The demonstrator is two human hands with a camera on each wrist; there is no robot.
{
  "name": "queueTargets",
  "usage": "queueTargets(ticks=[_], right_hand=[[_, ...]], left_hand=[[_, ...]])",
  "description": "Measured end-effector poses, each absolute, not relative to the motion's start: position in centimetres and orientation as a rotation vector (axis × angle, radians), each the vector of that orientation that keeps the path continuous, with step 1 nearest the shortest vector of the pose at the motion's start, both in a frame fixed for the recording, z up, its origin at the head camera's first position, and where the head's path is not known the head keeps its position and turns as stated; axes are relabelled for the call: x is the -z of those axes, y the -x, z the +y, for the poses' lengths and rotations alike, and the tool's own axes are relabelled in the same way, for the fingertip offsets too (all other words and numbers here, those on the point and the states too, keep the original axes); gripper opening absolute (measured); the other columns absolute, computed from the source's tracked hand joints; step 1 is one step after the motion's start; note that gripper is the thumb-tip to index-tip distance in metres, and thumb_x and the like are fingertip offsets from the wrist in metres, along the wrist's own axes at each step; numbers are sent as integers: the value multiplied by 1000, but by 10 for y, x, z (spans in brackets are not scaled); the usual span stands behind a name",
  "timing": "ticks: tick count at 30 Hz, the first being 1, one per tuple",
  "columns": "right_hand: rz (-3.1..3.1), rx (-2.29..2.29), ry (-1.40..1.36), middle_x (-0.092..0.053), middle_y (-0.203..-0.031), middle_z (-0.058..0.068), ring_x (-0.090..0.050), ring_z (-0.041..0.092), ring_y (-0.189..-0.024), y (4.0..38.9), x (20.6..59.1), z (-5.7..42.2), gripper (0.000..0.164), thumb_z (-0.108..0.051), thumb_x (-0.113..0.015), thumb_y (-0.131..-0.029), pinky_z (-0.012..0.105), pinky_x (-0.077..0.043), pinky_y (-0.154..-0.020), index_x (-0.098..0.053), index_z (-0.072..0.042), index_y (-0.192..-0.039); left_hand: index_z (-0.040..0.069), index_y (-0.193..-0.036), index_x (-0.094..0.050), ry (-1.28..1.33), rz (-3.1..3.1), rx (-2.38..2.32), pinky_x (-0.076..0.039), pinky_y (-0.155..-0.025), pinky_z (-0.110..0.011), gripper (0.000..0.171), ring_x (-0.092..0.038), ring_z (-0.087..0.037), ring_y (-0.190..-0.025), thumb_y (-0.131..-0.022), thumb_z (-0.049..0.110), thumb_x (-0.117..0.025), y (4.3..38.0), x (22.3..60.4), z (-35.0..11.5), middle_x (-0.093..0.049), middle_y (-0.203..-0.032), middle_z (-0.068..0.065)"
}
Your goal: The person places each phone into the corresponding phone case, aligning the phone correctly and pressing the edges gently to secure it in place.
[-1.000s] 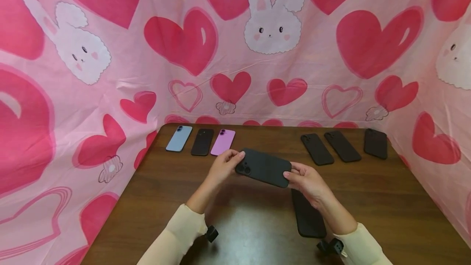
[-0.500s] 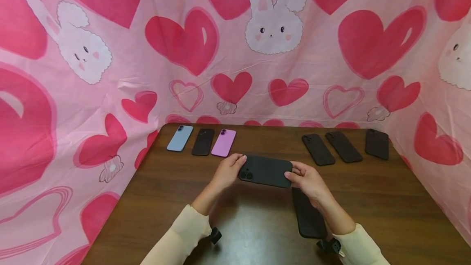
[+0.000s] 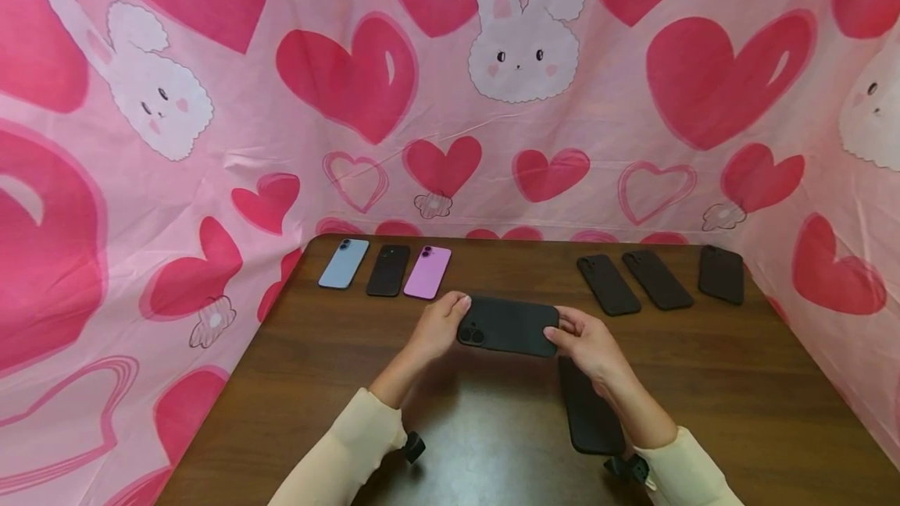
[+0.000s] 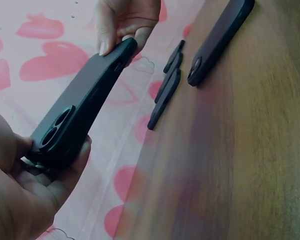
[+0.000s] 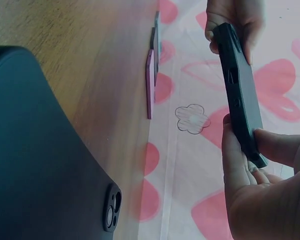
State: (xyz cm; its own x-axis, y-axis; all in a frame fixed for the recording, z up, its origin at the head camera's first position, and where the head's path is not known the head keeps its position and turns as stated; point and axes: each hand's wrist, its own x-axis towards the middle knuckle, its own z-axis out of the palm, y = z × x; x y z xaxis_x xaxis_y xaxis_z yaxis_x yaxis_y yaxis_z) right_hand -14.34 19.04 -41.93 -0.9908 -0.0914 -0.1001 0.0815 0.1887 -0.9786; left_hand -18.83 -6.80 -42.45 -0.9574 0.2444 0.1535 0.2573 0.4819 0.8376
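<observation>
Gripping plain black phone case: left hand fingers clamped on camera end, right hand fingers on opposite end.

Matt phone case, glossy wood-grain table, creased cloth.

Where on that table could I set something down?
The table is bare behind the held phone, between the pink phone and right-hand black trio, and up front, between the left wrist camera and nearest black phone. Crowded: back left and back right, three phones each.
</observation>
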Motion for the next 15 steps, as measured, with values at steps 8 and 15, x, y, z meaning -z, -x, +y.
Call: queueTargets(ticks=[8, 15], right_hand=[[2386, 1852, -33, -61, -133, 29, -68, 17, -102, 142, 417, 191, 50, -7, -62, -100, 39, -57, -90, -45, 9, -145], [2321, 1946, -42, -62, -132, 28, -67, 9, -96, 144, 411, 190, 53, -6, -61, -101, 29, -57, -86, -42, 9, -147]], left_hand=[[-4, -110, -66, 487, -2557, 1733, -51, -85, -38, 25, -64, -24, -90, -106, 16, -52, 194, 429, -68, -70, -99, -19], [-11, -112, -60, 365, -2332, 2281, -50, -74, -22, 27, -64, -7, -75, -106, 15, -53, 199, 434, -68, -70, -85, -5]])
